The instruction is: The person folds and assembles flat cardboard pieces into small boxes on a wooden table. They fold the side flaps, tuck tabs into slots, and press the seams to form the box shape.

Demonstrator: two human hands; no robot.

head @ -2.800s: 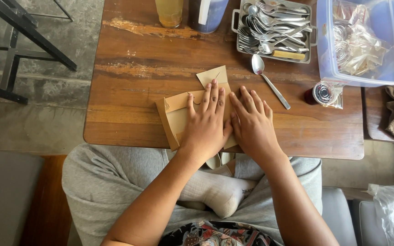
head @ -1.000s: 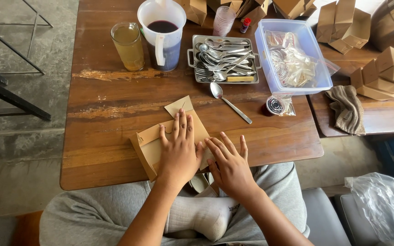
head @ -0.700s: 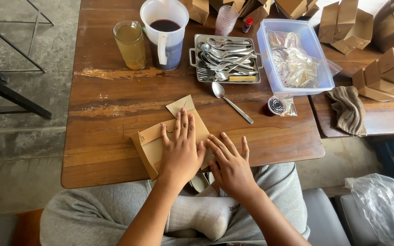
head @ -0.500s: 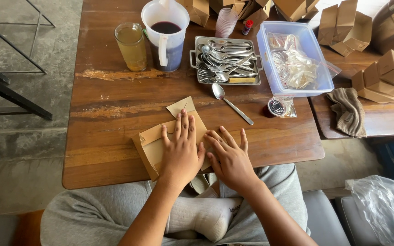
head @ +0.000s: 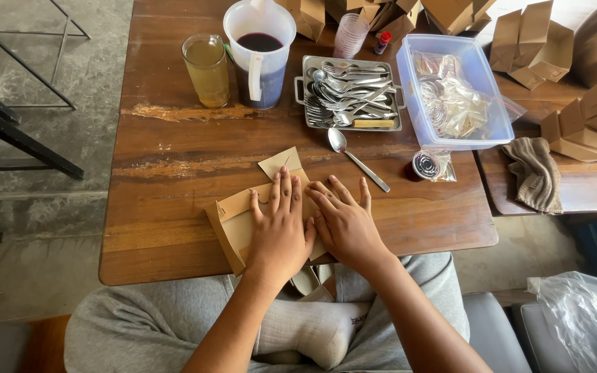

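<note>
From the head camera, the left hand (head: 281, 231) and right hand (head: 345, 224) lay flat, fingers spread, side by side and pressing on a flattened brown cardboard box (head: 243, 221) at the near edge of the wooden table (head: 174, 152). Neither hand clasped anything; both palms bore down. Against the view half a second before, the hands had barely shifted, so the pressing simply went on. A loose spoon (head: 354, 155) lay just beyond the right fingertips, a tray of spoons (head: 350, 95) and a jug of dark drink (head: 260, 55) farther off.
</note>
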